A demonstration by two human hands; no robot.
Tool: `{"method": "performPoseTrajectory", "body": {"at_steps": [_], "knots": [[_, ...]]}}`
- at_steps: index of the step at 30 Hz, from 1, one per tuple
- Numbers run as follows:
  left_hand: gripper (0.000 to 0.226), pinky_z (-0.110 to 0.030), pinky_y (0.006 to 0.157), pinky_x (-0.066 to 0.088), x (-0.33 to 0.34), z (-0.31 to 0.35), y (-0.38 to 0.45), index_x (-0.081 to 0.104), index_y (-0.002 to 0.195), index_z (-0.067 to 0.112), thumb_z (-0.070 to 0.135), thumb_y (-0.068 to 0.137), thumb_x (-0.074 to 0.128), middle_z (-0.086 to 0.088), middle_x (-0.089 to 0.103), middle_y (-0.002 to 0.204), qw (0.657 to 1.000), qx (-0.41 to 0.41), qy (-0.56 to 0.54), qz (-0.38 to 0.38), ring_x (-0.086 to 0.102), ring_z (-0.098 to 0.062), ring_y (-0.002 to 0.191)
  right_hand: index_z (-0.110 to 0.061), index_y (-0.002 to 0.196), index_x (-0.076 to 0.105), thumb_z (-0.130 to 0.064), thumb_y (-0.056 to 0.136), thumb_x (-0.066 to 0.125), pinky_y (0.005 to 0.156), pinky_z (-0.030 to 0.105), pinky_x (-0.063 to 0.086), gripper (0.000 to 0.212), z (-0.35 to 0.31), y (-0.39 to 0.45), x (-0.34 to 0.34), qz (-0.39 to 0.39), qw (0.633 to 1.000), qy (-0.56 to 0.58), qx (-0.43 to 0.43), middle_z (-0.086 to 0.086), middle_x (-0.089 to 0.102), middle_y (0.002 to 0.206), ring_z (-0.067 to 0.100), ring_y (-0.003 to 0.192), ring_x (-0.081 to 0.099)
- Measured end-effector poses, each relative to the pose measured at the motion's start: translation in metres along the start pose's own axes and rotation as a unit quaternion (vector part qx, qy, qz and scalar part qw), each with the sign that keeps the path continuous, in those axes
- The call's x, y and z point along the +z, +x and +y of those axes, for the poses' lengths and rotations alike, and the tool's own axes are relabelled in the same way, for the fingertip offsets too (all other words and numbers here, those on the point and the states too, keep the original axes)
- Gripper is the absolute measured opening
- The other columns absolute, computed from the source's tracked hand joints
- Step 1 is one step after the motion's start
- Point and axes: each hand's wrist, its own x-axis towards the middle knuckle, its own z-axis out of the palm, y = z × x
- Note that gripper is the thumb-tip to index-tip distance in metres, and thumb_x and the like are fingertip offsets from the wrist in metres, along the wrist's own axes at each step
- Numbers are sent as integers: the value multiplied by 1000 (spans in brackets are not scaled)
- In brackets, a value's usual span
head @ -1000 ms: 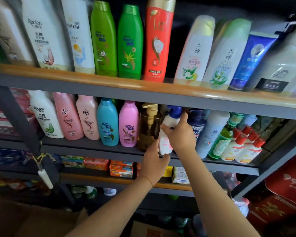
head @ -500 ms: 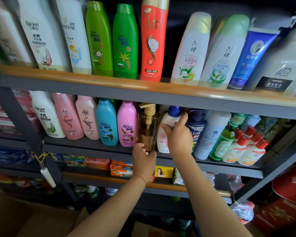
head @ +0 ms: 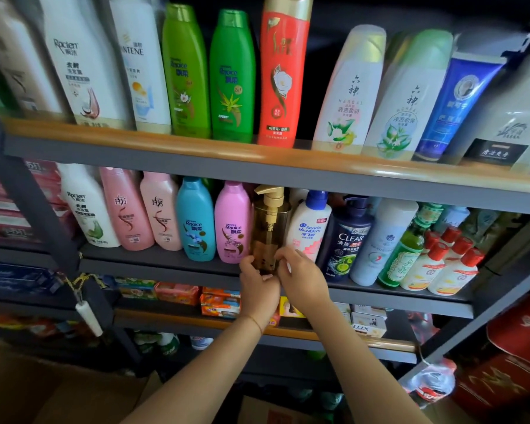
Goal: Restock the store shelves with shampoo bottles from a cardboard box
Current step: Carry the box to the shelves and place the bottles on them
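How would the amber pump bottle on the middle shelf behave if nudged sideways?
The amber pump bottle is tall, narrow and topped by a pump, so probably tippy. Both hands, left hand and right hand, grip its base. Its glossy wall likely slips.

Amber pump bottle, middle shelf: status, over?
Left hand and right hand both grip the amber pump bottle at its base. Upright, wedged between pink Rejoice bottle and Head & Shoulders bottle.

hands — left (head: pixel 259 284) curled, gripping | right (head: pixel 300 275) curled, pinching — arms raised
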Motion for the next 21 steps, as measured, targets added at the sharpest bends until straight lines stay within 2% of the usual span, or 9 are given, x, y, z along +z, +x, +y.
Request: {"method": "performPoseTrajectory", "body": {"at_steps": [3,6,7,9,11,12,14,17,21], "knots": [[47,-32,93,51,-7,0,-1,34,132,29,9,96,57,5,56,115,1000,-1,12,-24,57,-11,107,-16,104,60,-12,96,48,65,40,51,15,0,-1,2,0,1000,3,10,2,63,103,25,84,58],[42,-30,90,49,-24,-1,3,42,131,30,8,97,53,1,56,121,998,-6,49,-39,57,-16,110,-14,106,59,-12,96,46,64,37,51,17,-1,-2,7,-1,998,-9,54,4,64,99,26,80,59],[38,-31,90,51,-32,-1,4,47,124,32,7,96,54,1,56,121,998,4,59,-21,58,-17,110,-14,106,59,-13,96,46,62,35,49,17,-3,-3,10,-4,998,-10,64,4,64,98,26,76,59],[32,-27,82,52,-52,3,12,52,113,28,3,92,55,-1,56,119,996,28,52,63,60,-19,104,-14,103,61,-14,96,46,62,34,49,16,-10,-5,16,-3,998,-1,58,3,65,96,25,75,60],[32,-22,79,50,-71,11,21,51,117,20,1,91,56,-1,47,122,989,34,39,142,59,-16,100,-14,103,64,-12,95,49,65,36,51,17,-20,-5,25,-1,999,18,33,3,65,98,24,80,61],[35,-26,83,52,-80,15,26,50,121,18,2,91,57,-2,42,124,987,33,38,153,57,-17,102,-15,107,64,-12,95,50,67,37,52,19,-27,-4,31,-6,999,27,18,3,64,101,23,82,61],[40,-32,91,51,-91,19,34,48,126,18,3,90,58,-4,36,127,989,30,62,132,55,-21,107,-20,119,61,-14,95,51,72,39,53,27,-40,-1,42,-33,999,25,-9,4,61,111,24,88,62],[40,-26,88,47,-100,26,39,47,126,19,5,90,59,-5,34,127,991,27,88,98,54,-21,106,-26,138,47,-17,95,51,74,36,53,44,-56,4,57,-93,996,-4,-14,7,53,128,27,96,63],[41,-25,87,47,-110,23,43,45,125,20,6,89,61,-7,34,130,990,34,103,89,54,-22,111,-32,146,32,-20,95,51,75,37,54,56,-66,7,68,-124,991,-40,9,11,44,135,32,98,62]]}}
